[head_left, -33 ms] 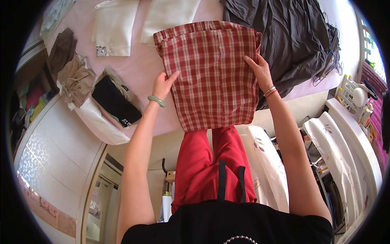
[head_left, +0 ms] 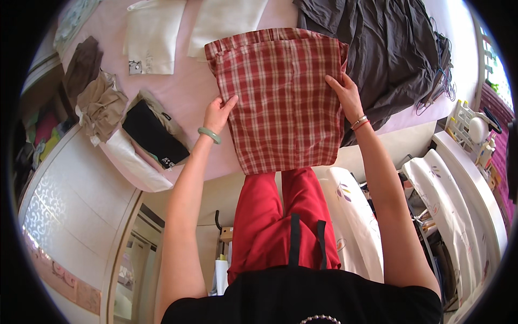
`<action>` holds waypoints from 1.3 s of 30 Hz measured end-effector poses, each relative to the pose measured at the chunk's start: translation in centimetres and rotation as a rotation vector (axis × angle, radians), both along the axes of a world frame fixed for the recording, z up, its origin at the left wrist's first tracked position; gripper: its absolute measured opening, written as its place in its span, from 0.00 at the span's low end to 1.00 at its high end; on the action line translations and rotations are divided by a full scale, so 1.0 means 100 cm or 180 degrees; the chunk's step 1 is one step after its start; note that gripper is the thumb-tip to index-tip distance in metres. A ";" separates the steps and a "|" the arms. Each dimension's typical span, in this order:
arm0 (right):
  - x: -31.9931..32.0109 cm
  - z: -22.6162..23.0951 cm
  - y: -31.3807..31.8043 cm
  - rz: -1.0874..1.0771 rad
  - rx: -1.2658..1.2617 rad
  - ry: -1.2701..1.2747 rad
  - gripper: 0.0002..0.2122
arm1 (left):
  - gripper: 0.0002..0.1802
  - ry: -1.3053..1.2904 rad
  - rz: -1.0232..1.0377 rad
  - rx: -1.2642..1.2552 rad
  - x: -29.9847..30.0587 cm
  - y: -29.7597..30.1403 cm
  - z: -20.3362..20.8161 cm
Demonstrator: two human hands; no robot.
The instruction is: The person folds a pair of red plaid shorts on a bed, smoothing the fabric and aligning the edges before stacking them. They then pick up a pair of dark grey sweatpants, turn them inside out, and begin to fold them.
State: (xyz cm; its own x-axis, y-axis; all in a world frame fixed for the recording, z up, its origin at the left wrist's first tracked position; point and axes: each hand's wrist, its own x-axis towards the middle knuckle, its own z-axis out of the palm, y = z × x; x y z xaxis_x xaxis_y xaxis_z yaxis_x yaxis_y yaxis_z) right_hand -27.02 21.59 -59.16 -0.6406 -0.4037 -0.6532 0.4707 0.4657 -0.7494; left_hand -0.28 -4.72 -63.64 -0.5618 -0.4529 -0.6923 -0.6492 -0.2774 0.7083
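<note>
A folded red and white plaid cloth garment point(head_left: 280, 102) lies near the front edge of the bed, its lower end hanging by my knees. My left hand point(head_left: 218, 110) pinches its left side, thumb on top and fingers hidden beneath. On the right side, my right hand point(head_left: 348, 97) grips it the same way, thumb over the cloth. The garment looks flat and layered, with a gathered band along its far end. What exact kind of garment it is cannot be told. Right beside my right hand, a crumpled dark grey garment point(head_left: 377, 59) spreads over the bed.
Two folded white garments point(head_left: 154, 40) lie at the back on the pink bedsheet point(head_left: 178, 102). To the left are a crumpled beige garment point(head_left: 102, 105) and a folded black one point(head_left: 154, 137). Wire hangers point(head_left: 442, 78) are heaped at the right. A floral-patterned cover point(head_left: 448, 200) stands lower right.
</note>
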 end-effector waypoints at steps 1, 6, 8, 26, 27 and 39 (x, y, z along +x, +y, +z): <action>0.000 -0.003 0.003 0.0030 -0.0008 -0.0023 0.16 | 0.22 -0.0045 0.0056 0.0030 0.000 0.001 0.002; -0.007 -0.003 -0.005 0.0009 0.0024 0.0107 0.13 | 0.21 -0.0129 0.0053 -0.0649 -0.033 -0.009 0.025; -0.011 -0.002 -0.010 -0.0143 -0.0062 0.0146 0.12 | 0.21 -0.0013 0.0315 -0.0801 -0.047 -0.016 0.027; 0.052 0.026 -0.077 0.2437 0.0675 0.3412 0.32 | 0.32 0.0764 -0.2541 -0.3450 -0.091 0.042 0.042; 0.053 0.018 -0.080 0.2721 0.0794 0.3451 0.31 | 0.33 0.0602 -0.2740 -0.3519 -0.094 0.043 0.035; -0.010 -0.047 -0.042 0.2487 0.1412 0.4131 0.30 | 0.39 0.0175 -0.2141 -0.4193 -0.076 -0.020 -0.017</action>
State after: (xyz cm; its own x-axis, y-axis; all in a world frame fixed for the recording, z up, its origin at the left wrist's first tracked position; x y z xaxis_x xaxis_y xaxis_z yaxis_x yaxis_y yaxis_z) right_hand -27.99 17.37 -63.90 -0.5689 -0.8224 0.0017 -0.8094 0.5595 -0.1786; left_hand -7.85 -6.76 -65.32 -0.9271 -0.3736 0.0298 -0.3571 0.9047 0.2325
